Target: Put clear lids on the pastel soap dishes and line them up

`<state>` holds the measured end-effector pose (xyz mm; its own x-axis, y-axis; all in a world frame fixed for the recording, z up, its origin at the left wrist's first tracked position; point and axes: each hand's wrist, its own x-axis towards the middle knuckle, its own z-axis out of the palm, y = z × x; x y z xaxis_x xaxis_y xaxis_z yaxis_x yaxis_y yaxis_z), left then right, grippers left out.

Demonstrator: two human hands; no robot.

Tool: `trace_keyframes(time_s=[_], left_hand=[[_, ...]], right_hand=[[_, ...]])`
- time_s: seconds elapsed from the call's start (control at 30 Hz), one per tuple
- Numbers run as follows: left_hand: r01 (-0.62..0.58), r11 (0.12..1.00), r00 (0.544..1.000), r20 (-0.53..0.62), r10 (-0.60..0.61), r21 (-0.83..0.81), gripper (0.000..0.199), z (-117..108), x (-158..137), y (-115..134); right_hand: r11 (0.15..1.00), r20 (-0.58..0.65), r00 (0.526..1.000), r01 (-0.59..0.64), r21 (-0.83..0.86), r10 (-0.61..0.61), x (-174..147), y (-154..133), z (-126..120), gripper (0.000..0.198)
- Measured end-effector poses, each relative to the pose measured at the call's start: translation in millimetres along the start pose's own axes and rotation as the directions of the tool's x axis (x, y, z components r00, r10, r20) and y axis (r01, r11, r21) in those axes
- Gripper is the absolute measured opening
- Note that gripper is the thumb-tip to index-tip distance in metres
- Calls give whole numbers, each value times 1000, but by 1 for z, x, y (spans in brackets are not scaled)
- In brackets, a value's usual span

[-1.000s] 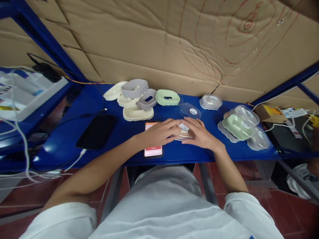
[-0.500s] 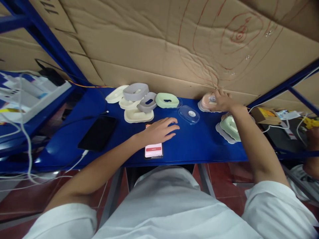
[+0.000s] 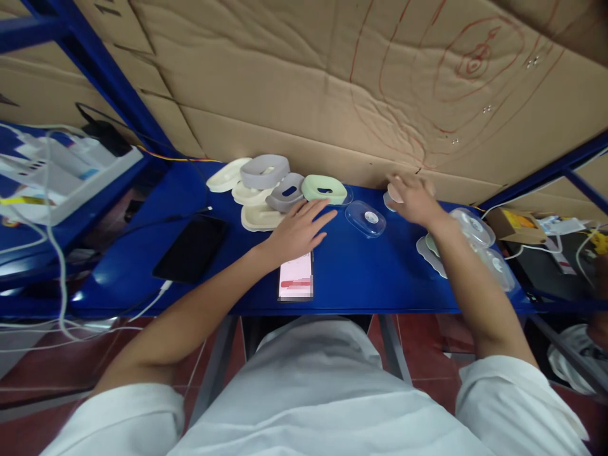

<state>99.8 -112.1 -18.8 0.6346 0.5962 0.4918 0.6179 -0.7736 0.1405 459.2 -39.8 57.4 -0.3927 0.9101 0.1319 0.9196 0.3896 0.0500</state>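
Observation:
My left hand [image 3: 300, 229] hovers with fingers spread over the upper end of a lit phone [image 3: 295, 282], holding nothing. Close to its fingertips are a grey oval ring-shaped piece [image 3: 286, 193] and a pale green one [image 3: 324, 189]. My right hand [image 3: 414, 197], smeared by motion, is at a pinkish piece [image 3: 395, 192] against the cardboard; whether its fingers grip it I cannot tell. Between the hands lies a clear plastic lid [image 3: 365, 219] with a round white sticker. Partly hidden under my right forearm is a pale, wavy-edged piece [image 3: 430, 256].
Cream trays [image 3: 259, 217] and another grey ring [image 3: 265, 171] are piled at the back left. A black tablet [image 3: 190, 248] with a cable lies left. More clear lids [image 3: 475, 227] sit right of my forearm. Cardboard [image 3: 285, 95] walls the back of the blue table [image 3: 351, 278].
My left hand has shifted slightly left and back toward the grey ring. My right hand has moved left over the pinkish piece, covering more of it. The camera view has shifted slightly.

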Motion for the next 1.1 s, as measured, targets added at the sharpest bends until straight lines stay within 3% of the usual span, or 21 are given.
trace_keyframes(time_s=[0.07,0.17,0.37,0.53,0.73,0.83,0.93,1.1], left_hand=[[61,997,998,4,-61,40,56,2,2,-9],[112,989,992,39,-116,93,61,5,8,-19],[138,976,990,-1,-139,167,44,7,16,-26],[98,972,995,-25,-95,214,36,6,16,-16],[-52,999,998,22,52,9,32,1,6,-1],[41,998,996,-72,-44,-45,35,-4,4,-8],[214,976,964,-171,-203,47,37,-9,4,-22],[514,844,832,-328,-447,151,47,-15,-3,-56]], right_hand=[[991,3,993,118,69,-118,-11,-33,13,68],[981,-7,987,162,110,-162,-23,-70,39,67],[982,-71,995,81,169,-70,-27,-82,81,62],[983,-198,976,118,140,-89,-30,-92,78,73],[927,-208,930,337,162,-302,-35,-110,64,45],[897,-162,912,403,180,-377,-41,-111,62,39],[885,-144,895,442,148,-423,-47,-112,61,37],[880,-127,890,453,147,-437,-52,-120,58,39]])
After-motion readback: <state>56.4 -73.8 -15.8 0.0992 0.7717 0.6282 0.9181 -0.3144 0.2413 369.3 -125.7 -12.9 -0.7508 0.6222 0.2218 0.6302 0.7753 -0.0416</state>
